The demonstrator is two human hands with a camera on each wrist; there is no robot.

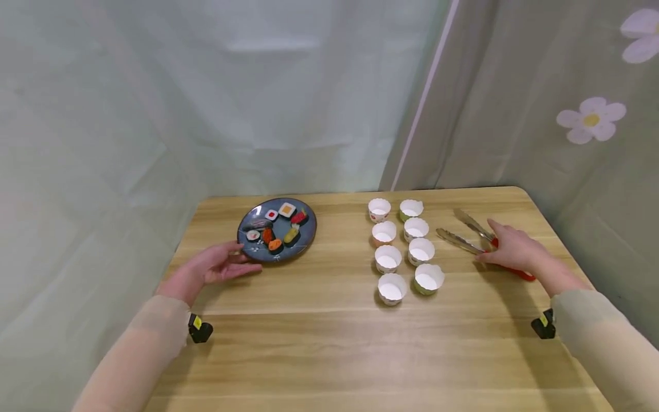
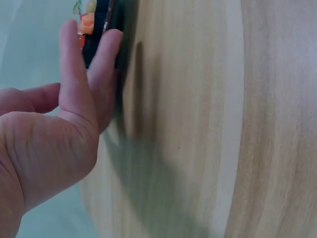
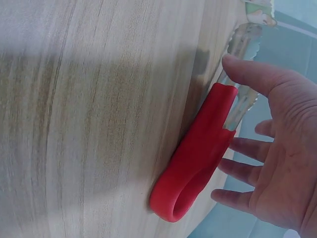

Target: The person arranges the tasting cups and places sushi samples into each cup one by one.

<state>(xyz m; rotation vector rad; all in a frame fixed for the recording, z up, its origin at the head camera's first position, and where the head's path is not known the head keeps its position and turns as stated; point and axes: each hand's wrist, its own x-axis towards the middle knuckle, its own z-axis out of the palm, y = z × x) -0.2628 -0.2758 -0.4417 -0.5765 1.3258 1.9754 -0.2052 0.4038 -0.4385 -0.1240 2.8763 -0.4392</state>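
On the left, my left hand is at the near-left rim of a dark blue round plate, its fingers loosely spread. Several toy-like sushi pieces lie in a ring on the plate. The left wrist view shows the fingers of the left hand by the plate's edge; whether they touch it I cannot tell. Over a pair of tongs on the right hovers my right hand. In the right wrist view its fingers are spread beside the red handle, not closed round it. The tongs' arms stand apart.
Two columns of small paper baking cups stand between the plate and the tongs. The wooden table reaches back to a pale curtain, with a grey flowered curtain at the right.
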